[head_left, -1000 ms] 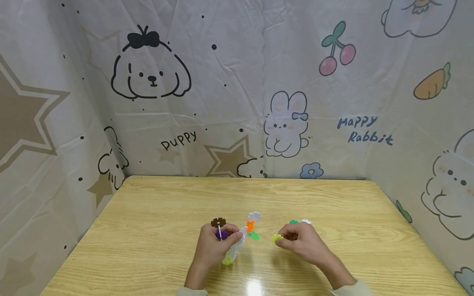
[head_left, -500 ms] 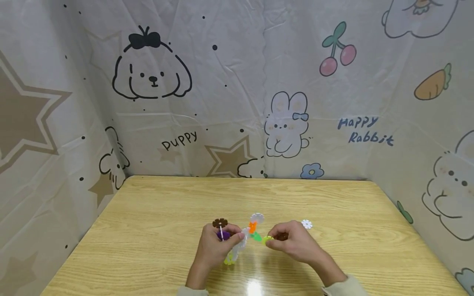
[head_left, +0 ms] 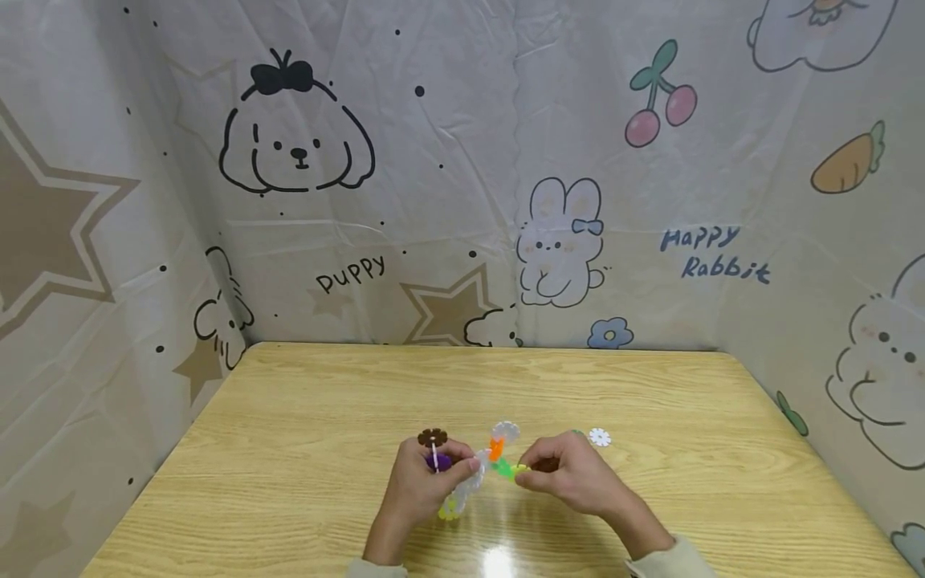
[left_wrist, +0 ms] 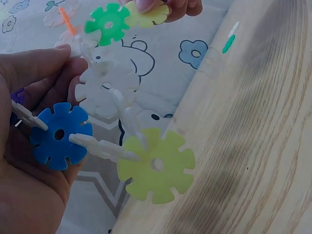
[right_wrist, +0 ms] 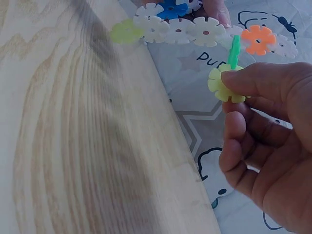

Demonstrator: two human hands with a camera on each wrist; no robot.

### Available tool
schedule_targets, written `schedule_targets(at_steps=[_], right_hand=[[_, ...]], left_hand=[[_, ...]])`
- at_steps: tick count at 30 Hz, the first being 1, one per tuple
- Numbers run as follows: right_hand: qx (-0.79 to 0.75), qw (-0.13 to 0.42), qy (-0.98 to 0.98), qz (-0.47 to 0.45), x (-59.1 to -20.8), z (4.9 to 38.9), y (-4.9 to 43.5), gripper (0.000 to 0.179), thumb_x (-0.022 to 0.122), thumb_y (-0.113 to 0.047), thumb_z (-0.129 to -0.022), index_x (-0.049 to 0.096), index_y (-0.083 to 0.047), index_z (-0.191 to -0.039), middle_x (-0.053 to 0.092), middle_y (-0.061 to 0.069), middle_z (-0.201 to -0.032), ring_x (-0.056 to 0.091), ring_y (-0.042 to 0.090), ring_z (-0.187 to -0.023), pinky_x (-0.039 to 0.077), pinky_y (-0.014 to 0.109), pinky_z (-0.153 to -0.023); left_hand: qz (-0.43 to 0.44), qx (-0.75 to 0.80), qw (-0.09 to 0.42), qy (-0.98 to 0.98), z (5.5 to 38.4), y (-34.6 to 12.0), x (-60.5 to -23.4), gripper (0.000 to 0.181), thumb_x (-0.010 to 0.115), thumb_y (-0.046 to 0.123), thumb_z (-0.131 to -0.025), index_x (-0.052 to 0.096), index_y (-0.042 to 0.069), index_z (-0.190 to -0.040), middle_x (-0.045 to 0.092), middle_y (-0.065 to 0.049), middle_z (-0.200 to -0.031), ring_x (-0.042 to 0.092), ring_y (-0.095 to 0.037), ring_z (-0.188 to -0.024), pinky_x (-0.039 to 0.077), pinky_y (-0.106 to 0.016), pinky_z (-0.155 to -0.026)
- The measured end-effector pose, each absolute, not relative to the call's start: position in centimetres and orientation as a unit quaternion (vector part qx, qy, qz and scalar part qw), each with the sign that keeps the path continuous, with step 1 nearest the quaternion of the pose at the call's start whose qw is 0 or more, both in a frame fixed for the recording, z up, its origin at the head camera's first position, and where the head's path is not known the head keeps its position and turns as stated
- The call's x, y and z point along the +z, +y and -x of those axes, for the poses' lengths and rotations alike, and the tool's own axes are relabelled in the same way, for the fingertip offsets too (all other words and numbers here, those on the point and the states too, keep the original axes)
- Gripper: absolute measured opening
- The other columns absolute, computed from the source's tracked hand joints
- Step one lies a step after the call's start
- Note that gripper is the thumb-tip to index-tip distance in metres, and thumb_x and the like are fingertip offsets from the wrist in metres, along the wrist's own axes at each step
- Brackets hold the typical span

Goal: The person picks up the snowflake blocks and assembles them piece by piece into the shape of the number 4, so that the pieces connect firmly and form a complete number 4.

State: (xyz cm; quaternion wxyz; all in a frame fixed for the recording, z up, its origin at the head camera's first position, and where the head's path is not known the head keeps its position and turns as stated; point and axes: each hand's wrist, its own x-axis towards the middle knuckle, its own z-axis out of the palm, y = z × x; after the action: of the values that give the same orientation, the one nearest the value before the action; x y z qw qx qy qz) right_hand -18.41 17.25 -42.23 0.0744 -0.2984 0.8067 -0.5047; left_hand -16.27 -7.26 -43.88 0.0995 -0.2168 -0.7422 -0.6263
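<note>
My left hand [head_left: 422, 486] grips a linked chain of notched plastic snowflake discs. White discs [right_wrist: 179, 31] make up much of it, with a blue disc [left_wrist: 61, 135], a yellow-green disc [left_wrist: 156, 168], an orange disc [right_wrist: 258, 40] and a green disc [right_wrist: 234, 51] among them. A brown disc [head_left: 433, 437] stands above that hand, beside a purple disc [head_left: 438, 462]. Between thumb and forefinger, my right hand [head_left: 578, 474] pinches a yellow disc [right_wrist: 218, 84]. Its edge meets the green disc's edge. Fingers hide parts of the chain.
Beyond my right hand, a white disc [head_left: 600, 437] lies on the wooden table [head_left: 289, 417]. Next to it is a loose green disc [left_wrist: 228, 44], mostly hidden by the hand in the head view. A printed cloth [head_left: 448, 160] hangs behind and along both sides.
My right hand has moved left with the yellow disc, from a gap away up to the green disc on the chain. My left hand has barely shifted.
</note>
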Motion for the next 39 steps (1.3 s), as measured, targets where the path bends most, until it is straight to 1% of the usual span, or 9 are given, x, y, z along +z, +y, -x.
schedule_targets(at_steps=[8, 12, 15, 18, 21, 25, 30, 32, 39], right_hand=[[-0.519, 0.068, 0.792, 0.314, -42.9, 18.3, 17.3, 0.003, 0.075, -0.002, -0.086, 0.077, -0.004, -0.087, 0.068, 0.001, -0.074, 0.053, 0.004, -0.060, 0.045, 0.020, -0.051], [-0.518, 0.068, 0.793, 0.315, -43.1, 18.2, 17.3, 0.002, 0.075, -0.004, -0.088, 0.076, -0.004, -0.086, 0.067, 0.000, -0.072, 0.051, 0.003, -0.059, 0.043, 0.020, -0.051], [-0.514, 0.054, 0.793, 0.324, -43.2, 18.2, 17.3, 0.004, 0.075, -0.003, -0.087, 0.076, -0.006, -0.085, 0.066, -0.003, -0.071, 0.050, 0.002, -0.059, 0.043, 0.020, -0.050], [-0.510, 0.043, 0.793, 0.330, -43.2, 18.2, 17.2, 0.007, 0.076, -0.001, -0.085, 0.076, -0.008, -0.084, 0.065, -0.005, -0.070, 0.049, 0.001, -0.058, 0.042, 0.019, -0.049], [-0.509, 0.043, 0.796, 0.325, -43.3, 18.2, 17.2, 0.009, 0.076, -0.001, -0.084, 0.076, -0.010, -0.083, 0.064, -0.006, -0.069, 0.049, 0.001, -0.058, 0.041, 0.019, -0.049], [-0.506, 0.051, 0.798, 0.325, -43.3, 18.3, 17.2, 0.010, 0.076, -0.001, -0.085, 0.076, -0.010, -0.084, 0.066, -0.005, -0.071, 0.051, 0.002, -0.059, 0.043, 0.020, -0.050], [-0.503, 0.075, 0.795, 0.331, -43.1, 18.4, 17.6, 0.005, 0.076, -0.004, -0.087, 0.075, -0.009, -0.088, 0.068, -0.003, -0.077, 0.056, 0.005, -0.062, 0.050, 0.023, -0.054], [-0.500, 0.078, 0.796, 0.333, -42.9, 18.4, 17.8, 0.004, 0.077, -0.007, -0.087, 0.075, -0.008, -0.090, 0.069, -0.003, -0.079, 0.059, 0.006, -0.065, 0.052, 0.025, -0.056], [-0.483, 0.068, 0.809, 0.329, -42.4, 18.4, 18.4, 0.012, 0.079, -0.014, -0.087, 0.074, -0.009, -0.096, 0.070, -0.003, -0.086, 0.060, 0.010, -0.072, 0.052, 0.027, -0.059]], left_hand=[[0.209, -0.633, 0.090, -0.740, 16.2, -7.1, -44.1, 0.004, 0.077, -0.002, -0.084, 0.076, 0.001, -0.082, 0.074, -0.009, -0.082, 0.065, -0.012, -0.068, 0.055, -0.026, -0.064], [0.230, -0.624, 0.115, -0.738, 16.2, -7.0, -44.5, 0.002, 0.077, -0.002, -0.083, 0.075, -0.002, -0.082, 0.073, -0.008, -0.082, 0.065, -0.012, -0.069, 0.055, -0.026, -0.064], [0.232, -0.618, 0.127, -0.740, 16.2, -6.9, -44.6, 0.002, 0.077, -0.003, -0.081, 0.075, -0.002, -0.082, 0.073, -0.007, -0.082, 0.064, -0.012, -0.071, 0.055, -0.027, -0.064], [0.206, -0.629, 0.111, -0.742, 16.2, -6.6, -44.4, 0.003, 0.077, -0.005, -0.080, 0.075, -0.003, -0.081, 0.073, -0.010, -0.082, 0.064, -0.013, -0.073, 0.054, -0.026, -0.067], [0.183, -0.634, 0.085, -0.746, 16.2, -6.6, -44.1, 0.003, 0.077, -0.005, -0.081, 0.075, -0.004, -0.081, 0.073, -0.009, -0.082, 0.065, -0.013, -0.074, 0.054, -0.025, -0.069], [0.178, -0.621, 0.063, -0.761, 16.5, -6.8, -43.8, 0.003, 0.077, -0.001, -0.083, 0.075, -0.004, -0.082, 0.073, -0.003, -0.082, 0.067, -0.013, -0.074, 0.055, -0.025, -0.069], [0.190, -0.608, 0.055, -0.769, 16.8, -7.1, -43.7, 0.007, 0.078, 0.002, -0.084, 0.074, -0.004, -0.082, 0.073, 0.001, -0.081, 0.068, -0.014, -0.074, 0.056, -0.027, -0.069], [0.194, -0.605, 0.055, -0.770, 16.8, -7.2, -43.7, 0.006, 0.078, 0.002, -0.084, 0.075, -0.002, -0.082, 0.073, 0.002, -0.082, 0.067, -0.014, -0.075, 0.056, -0.027, -0.070], [0.205, -0.602, 0.060, -0.770, 16.8, -7.2, -43.4, 0.005, 0.078, 0.001, -0.084, 0.074, -0.001, -0.082, 0.072, 0.001, -0.081, 0.066, -0.014, -0.074, 0.055, -0.028, -0.068]])
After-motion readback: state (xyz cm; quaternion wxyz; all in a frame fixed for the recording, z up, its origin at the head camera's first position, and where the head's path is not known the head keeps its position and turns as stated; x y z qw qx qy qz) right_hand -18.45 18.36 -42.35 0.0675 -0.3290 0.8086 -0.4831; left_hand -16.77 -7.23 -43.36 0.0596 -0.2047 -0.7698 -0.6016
